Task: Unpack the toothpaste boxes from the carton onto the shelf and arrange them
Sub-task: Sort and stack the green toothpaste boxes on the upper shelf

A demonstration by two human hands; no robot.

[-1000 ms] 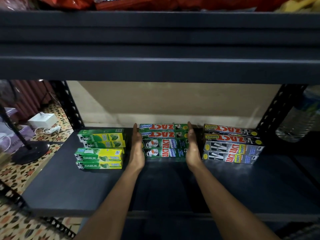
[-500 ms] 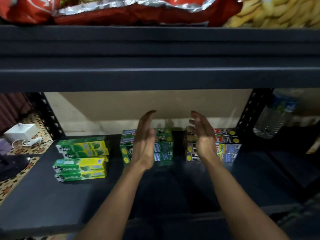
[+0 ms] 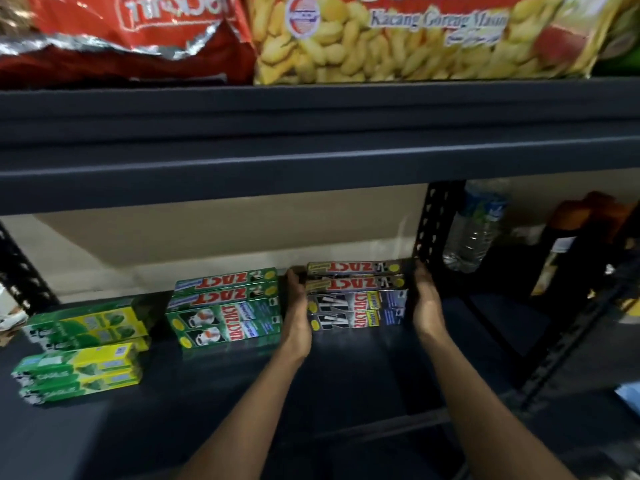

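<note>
Both hands square the grey Zact stack [image 3: 356,299] on the shelf [image 3: 346,393].
My left hand [image 3: 296,306] and right hand [image 3: 424,303] press open against its ends; I should push evenly so no box skews.

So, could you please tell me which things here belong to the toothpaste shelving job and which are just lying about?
Job: grey Zact boxes, between left hand and right hand; green Zact boxes; Darlie boxes; the shelf they sit on.
Lying about: peanut bag and red snack bag on the upper shelf; water bottle at the right.
</note>
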